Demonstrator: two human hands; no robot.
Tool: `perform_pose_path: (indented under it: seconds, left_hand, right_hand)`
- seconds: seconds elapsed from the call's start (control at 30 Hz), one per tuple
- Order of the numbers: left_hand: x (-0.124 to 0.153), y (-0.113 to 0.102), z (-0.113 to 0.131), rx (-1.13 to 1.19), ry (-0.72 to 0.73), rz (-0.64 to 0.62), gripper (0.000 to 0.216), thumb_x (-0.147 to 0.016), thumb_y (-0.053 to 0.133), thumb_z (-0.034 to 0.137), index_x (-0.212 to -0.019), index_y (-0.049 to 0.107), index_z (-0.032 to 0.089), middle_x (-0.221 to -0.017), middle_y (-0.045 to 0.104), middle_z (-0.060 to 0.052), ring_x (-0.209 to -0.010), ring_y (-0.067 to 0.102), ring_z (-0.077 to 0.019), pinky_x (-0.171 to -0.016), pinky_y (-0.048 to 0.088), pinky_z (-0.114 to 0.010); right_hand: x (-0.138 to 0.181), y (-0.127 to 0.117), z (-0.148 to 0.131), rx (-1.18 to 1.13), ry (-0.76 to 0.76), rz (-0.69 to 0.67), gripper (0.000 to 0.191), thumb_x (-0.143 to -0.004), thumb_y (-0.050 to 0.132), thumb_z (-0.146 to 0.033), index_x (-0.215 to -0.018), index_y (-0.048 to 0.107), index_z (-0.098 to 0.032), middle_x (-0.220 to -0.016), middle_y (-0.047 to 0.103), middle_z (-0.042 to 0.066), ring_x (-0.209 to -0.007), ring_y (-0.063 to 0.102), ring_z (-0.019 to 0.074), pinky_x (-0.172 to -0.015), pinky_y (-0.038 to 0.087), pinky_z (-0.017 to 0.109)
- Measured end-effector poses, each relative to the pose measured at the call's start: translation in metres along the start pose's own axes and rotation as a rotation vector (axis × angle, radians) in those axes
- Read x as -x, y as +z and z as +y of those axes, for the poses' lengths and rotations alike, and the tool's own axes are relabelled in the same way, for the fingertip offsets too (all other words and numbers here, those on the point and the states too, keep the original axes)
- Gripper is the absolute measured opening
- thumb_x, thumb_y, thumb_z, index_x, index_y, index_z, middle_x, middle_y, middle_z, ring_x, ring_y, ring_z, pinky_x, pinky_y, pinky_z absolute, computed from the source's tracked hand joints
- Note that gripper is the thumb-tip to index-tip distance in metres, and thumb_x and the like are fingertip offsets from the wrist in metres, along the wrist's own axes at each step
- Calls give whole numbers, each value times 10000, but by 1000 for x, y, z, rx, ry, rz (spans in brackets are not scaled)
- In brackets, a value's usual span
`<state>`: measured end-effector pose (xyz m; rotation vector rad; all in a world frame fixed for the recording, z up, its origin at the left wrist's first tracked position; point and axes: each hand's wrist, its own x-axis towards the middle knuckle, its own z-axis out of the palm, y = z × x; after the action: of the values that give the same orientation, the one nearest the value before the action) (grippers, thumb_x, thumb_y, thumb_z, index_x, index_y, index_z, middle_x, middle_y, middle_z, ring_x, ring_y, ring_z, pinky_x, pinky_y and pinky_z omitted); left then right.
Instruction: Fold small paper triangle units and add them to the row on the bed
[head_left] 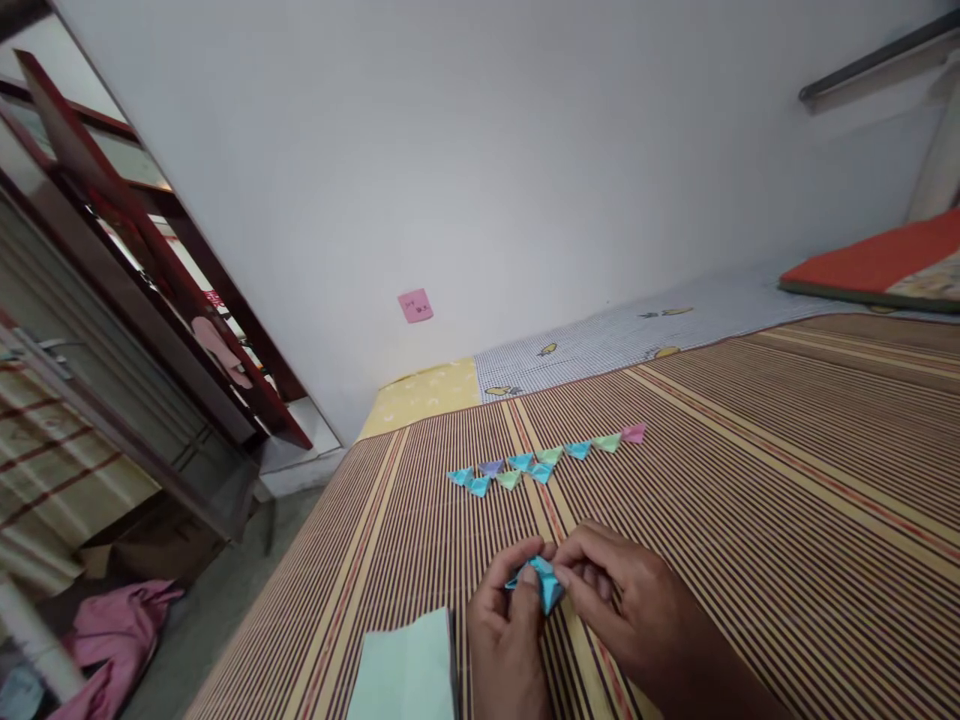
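Both my hands meet over a striped mat near its front edge. My left hand and my right hand pinch a small folded blue paper piece between their fingertips. Farther out on the mat lies a row of several small folded paper triangles in blue, green, purple and pink. A pale green paper pad lies just left of my left hand, at the frame's bottom.
A white wall with a pink sticky note stands behind. A red cushion lies at the far right. Left of the mat the floor drops away, with a dark red frame and pink cloth.
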<state>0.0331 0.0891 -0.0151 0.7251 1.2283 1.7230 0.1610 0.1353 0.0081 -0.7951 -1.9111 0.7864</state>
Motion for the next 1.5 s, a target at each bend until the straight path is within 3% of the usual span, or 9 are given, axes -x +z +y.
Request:
perform_pose_path:
  seconds: [0.17,0.33,0.47,0.77,1.0,1.33,1.5]
  left_hand:
    - [-2,0,6,10,-53,-40,442,-737,794,473,-1020,763,135,-976,782,-141,-955,723,-289,-860,542,-369]
    - [0,-1,5,-148,49,-62,351,-813,718,441,-1019,763,160,-1022,779,-126,-1009,705,-288,-913,513,-368]
    - [4,2,4,-221,104,-74,314,-862,653,421,-1024,754,172,-1036,776,-113,-1015,701,-278,-908,504,-350]
    - [11,9,14,-279,149,1,292,-887,600,407,-1002,748,183,-1034,774,-99,-1015,699,-272,-909,504,-350]
    - [14,14,15,-312,210,3,290,-894,580,398,-1000,752,189,-1008,775,-94,-947,712,-252,-858,537,-343]
    - [19,19,17,-314,210,-82,296,-882,588,313,-1122,731,216,-1169,749,-96,-1136,664,-261,-966,499,-350]
    - [15,14,19,-361,211,-51,235,-901,559,290,-1045,728,216,-1101,745,-80,-1059,671,-238,-947,492,-331]
  right_hand:
    - [0,-1,2,12,-53,10,169,-919,484,-160,-811,609,-199,-784,585,18,-672,554,151,-607,434,278]
    - [1,4,0,51,-121,31,172,-850,498,-78,-891,618,-194,-924,584,52,-855,590,201,-746,486,349]
    - [2,9,-3,142,-125,20,197,-795,497,-15,-843,578,-188,-900,568,50,-850,567,220,-734,474,369]
    - [3,10,-5,231,-146,-2,191,-844,477,-8,-789,504,-190,-880,542,51,-825,526,228,-704,435,371]
    - [6,12,-8,308,-187,35,189,-835,475,-4,-817,545,-180,-907,553,72,-834,509,243,-719,434,396]
    - [3,7,-5,287,-83,-24,189,-866,440,-23,-813,547,-169,-927,559,82,-846,523,237,-727,460,397]
    - [4,9,-9,215,-57,-24,194,-829,485,-14,-876,576,-178,-960,584,80,-889,556,250,-762,478,413]
